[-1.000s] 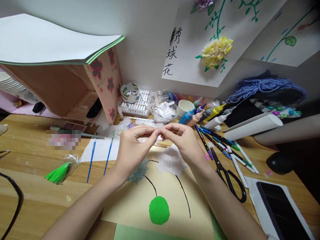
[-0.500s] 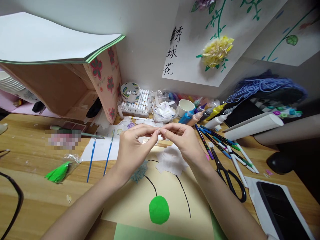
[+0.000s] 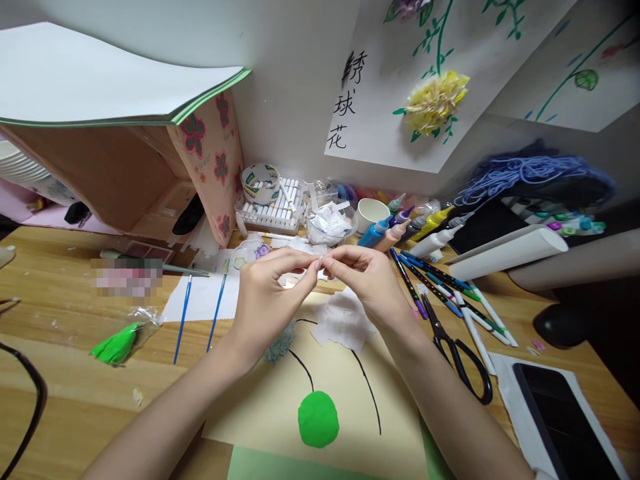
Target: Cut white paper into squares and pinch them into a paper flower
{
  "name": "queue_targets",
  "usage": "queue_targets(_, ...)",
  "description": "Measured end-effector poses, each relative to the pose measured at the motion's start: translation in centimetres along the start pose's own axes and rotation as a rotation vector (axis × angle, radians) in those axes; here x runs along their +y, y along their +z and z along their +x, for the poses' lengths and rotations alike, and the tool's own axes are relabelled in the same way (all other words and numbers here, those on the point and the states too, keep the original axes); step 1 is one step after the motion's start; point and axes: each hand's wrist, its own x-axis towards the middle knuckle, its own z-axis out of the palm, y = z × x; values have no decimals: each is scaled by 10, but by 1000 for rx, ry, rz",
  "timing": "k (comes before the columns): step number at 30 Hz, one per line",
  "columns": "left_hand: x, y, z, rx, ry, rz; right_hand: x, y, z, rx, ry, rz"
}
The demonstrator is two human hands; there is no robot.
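Observation:
My left hand (image 3: 270, 293) and my right hand (image 3: 367, 280) meet fingertip to fingertip above the cream paper. Both are closed in a pinch, thumb against forefinger; a tiny whitish bit seems to show between the tips, too small to name. On the cream paper (image 3: 265, 417) lie a flat green clay disc (image 3: 319, 419), black drawn lines, a crumpled white paper piece (image 3: 344, 320) by my right wrist, and a bluish fluffy flower shape (image 3: 280, 343), partly covered by my left hand.
Black scissors (image 3: 463, 363), several markers (image 3: 440, 280) and a phone (image 3: 563, 420) lie on the right. Paint bottles (image 3: 395, 233), a white cup (image 3: 373, 215) and a tub of tissue scraps (image 3: 330, 223) stand behind. Leftward are two blue brushes (image 3: 183, 320) and bagged green clay (image 3: 116, 345).

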Motion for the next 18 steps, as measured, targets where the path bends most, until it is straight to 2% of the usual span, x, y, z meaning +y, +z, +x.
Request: queue_targets(18, 1, 0, 0, -17, -6, -15, 0, -2, 0, -21, 0, 10)
